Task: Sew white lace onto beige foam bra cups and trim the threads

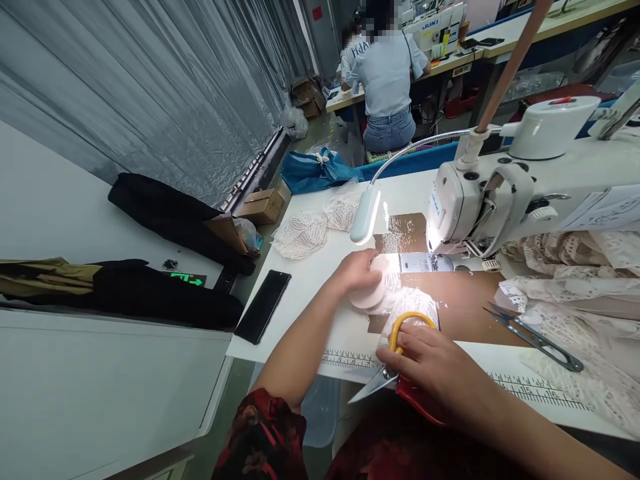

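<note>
My left hand (pixel 356 272) is closed on the edge of a pale pink moulded cup (pixel 370 293), thumb on top, left of the sewing machine's (pixel 453 207) needle area. White lace (pixel 413 303) lies beside the cup, between my two hands. My right hand (pixel 425 353) is wrapped around a pair of scissors (pixel 375 385) over the table's front edge. A yellow handle loop rises above its fingers, and the blades point left, slightly apart. Something red shows beneath this hand, perhaps the other handle. The machine's lamp (pixel 366 215) lights the cup.
Thread snips (pixel 535 337) lie right of the brown plate, near heaped lace (pixel 565 267). A black phone (pixel 263 307) rests at the table's left end. White lace pieces (pixel 300 235) sit behind, by a blue bag (pixel 320 170). Two people sit at machines beyond.
</note>
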Motion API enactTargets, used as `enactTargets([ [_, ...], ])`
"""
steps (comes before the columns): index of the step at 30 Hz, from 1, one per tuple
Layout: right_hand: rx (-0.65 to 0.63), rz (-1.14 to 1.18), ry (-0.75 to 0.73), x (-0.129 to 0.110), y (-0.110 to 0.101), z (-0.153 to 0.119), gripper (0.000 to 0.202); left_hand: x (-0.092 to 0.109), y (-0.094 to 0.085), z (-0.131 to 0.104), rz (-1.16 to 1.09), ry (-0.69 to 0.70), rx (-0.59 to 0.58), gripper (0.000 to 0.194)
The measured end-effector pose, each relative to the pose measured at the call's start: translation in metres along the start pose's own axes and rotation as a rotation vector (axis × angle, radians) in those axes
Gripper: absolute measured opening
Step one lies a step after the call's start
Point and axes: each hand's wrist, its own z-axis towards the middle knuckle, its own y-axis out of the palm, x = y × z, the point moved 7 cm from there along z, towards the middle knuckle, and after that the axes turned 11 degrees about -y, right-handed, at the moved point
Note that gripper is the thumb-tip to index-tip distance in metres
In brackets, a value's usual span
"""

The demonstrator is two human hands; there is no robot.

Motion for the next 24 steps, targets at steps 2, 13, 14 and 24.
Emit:
enactTargets([
  [2,-0.068,-0.011,0.033,0.008,0.007,-0.008,0.031,-0.004,0.005,-0.007,-0.049,0.008,-0.061,0.023],
  [13,-0.116,0.119,0.31,0.05,-0.033,-0.066,0.047,0.006,0.015,-0.048,-0.753,0.155,-0.3,0.029],
  [14,-0.089,0.084,0.347,0.053,-0.038,-0.068,0.049,0.009,0.016,-0.049,-0.771,0.165,-0.318,0.029],
  [24,-0.249,0.187,0.621,0.087,-0.033,-0.06,0.05,0.012,0.027,-0.05,-0.84,0.145,-0.433,0.03],
])
